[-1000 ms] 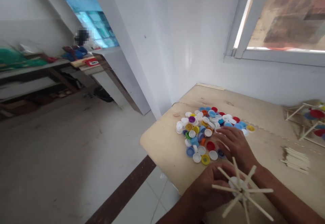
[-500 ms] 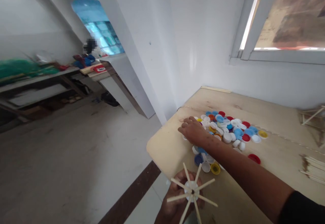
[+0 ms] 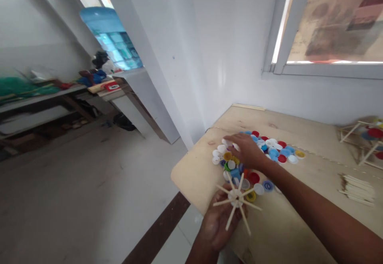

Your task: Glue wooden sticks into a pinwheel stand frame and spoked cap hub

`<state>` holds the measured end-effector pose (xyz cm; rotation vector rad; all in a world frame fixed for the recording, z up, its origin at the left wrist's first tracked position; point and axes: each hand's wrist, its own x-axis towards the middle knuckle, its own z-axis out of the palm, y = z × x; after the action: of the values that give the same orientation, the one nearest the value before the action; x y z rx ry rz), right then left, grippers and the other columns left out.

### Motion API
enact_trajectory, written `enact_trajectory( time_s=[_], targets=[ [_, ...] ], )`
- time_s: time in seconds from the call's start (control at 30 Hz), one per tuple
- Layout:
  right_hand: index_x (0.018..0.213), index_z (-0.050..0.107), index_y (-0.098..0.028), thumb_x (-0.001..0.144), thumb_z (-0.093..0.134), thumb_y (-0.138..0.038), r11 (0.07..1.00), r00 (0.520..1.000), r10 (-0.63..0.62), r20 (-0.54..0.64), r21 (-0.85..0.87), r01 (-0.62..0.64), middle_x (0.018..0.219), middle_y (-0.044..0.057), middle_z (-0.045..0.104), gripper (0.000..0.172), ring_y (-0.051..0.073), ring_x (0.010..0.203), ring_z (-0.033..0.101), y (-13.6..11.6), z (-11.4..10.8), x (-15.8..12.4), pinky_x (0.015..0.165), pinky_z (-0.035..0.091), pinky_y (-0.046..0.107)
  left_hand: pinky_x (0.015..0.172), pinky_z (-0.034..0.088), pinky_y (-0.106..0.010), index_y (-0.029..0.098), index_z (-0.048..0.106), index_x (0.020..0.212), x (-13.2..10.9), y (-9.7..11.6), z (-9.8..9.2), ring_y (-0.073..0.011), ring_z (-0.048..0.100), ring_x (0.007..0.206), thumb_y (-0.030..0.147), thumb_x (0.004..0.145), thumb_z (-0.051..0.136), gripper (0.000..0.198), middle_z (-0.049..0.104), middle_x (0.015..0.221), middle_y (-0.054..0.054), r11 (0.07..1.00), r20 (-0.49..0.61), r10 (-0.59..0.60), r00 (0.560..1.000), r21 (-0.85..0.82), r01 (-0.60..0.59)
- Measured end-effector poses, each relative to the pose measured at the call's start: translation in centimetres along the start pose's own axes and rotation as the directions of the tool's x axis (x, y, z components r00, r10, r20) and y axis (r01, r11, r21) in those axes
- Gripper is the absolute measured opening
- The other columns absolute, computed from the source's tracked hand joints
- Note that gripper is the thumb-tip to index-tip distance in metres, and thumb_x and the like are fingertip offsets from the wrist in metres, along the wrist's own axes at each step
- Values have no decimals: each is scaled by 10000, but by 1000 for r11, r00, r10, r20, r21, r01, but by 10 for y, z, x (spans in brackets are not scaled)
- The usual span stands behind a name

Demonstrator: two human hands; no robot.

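Note:
My left hand [image 3: 217, 218] is closed around a spoked wheel made of a white bottle cap [image 3: 235, 198] with several thin wooden sticks radiating from it. It is held over the table's near edge, with the spokes facing me. My right hand [image 3: 247, 150] reaches over a pile of plastic bottle caps, its fingers curved and the thumb apart from them. Its fingertips are at a white cap [image 3: 226, 141] on the pile's far left; whether they grip it I cannot tell. Around it lie a yellow cap [image 3: 228, 156], a red cap [image 3: 254, 177] and several blue and white ones.
On the right of the wooden table [image 3: 305, 200] lies a bundle of short sticks [image 3: 359, 190]. Behind it stands a stick frame [image 3: 354, 132] with coloured caps. Long sticks [image 3: 248, 107] lie along the wall. A cluttered bench [image 3: 38, 96] and a blue water bottle [image 3: 112, 38] are at the left.
My right hand has shifted rightward across the pile, uncovering caps at its left side. My left hand has lifted the spoked wheel up and slightly right. The view has turned slightly right.

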<state>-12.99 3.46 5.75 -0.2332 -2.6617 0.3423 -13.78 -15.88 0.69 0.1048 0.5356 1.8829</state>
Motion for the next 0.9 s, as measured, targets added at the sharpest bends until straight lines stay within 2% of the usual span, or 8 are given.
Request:
enact_trajectory(
  time_s=[0.17,0.23,0.33,0.4,0.47,0.57,0.77,0.9],
  targets=[
    [1207,549,-160,922,374,-345,954,935,292,-200,128,-270,1093,93,673,382,185,933,649,42,-61,-84,765,529,312,676,488,-261,150,639,923,37,-25,50,-139,607,705,178,652,753,295,650,832,-47,984,164,-172,971,69,162],
    [1147,597,-184,875,467,-387,843,789,520,-328,345,-413,1088,82,677,363,205,953,645,49,-83,-122,794,528,340,699,486,-288,152,622,937,52,-42,71,-150,613,723,191,666,748,301,654,835,-48,974,189,-223,956,66,215],
    [1105,627,-208,819,547,-412,680,549,726,-415,555,-479,1014,68,696,361,208,897,653,48,-108,-171,802,527,372,710,473,-301,144,608,856,73,-71,98,-145,606,693,192,663,746,242,648,789,-37,956,193,-293,936,84,282],
    [1110,624,-212,810,561,-407,635,449,770,-453,612,-471,992,64,697,363,203,881,651,46,-117,-194,815,521,384,701,462,-291,143,605,827,85,-91,110,-141,603,689,204,665,743,221,643,773,-30,943,204,-332,921,92,319],
    [1123,613,-212,819,555,-398,641,409,767,-494,624,-447,1008,67,692,361,206,909,645,45,-118,-210,844,508,399,693,454,-274,152,606,828,96,-109,117,-134,603,699,196,661,744,221,642,777,-22,939,206,-345,916,89,333],
    [1169,581,-218,856,516,-381,711,442,704,-556,541,-450,1104,83,657,359,213,1001,616,51,-113,-228,895,479,417,695,453,-267,155,604,804,108,-132,120,-127,602,706,188,648,749,216,641,778,-15,937,194,-347,918,109,331],
    [1270,496,-240,885,477,-283,874,647,444,-620,143,-464,1174,95,611,388,217,1065,568,65,-101,-248,904,466,417,701,455,-265,149,627,834,121,-158,115,-120,591,704,160,630,766,247,642,797,-13,930,225,-351,909,197,310],
    [1282,477,-227,877,491,-244,889,724,310,-616,-81,-450,1130,101,635,405,229,1048,576,67,-99,-254,880,464,414,704,454,-259,147,633,856,127,-167,109,-112,587,695,158,639,766,255,642,804,-19,929,232,-332,914,249,274]
  ],
)
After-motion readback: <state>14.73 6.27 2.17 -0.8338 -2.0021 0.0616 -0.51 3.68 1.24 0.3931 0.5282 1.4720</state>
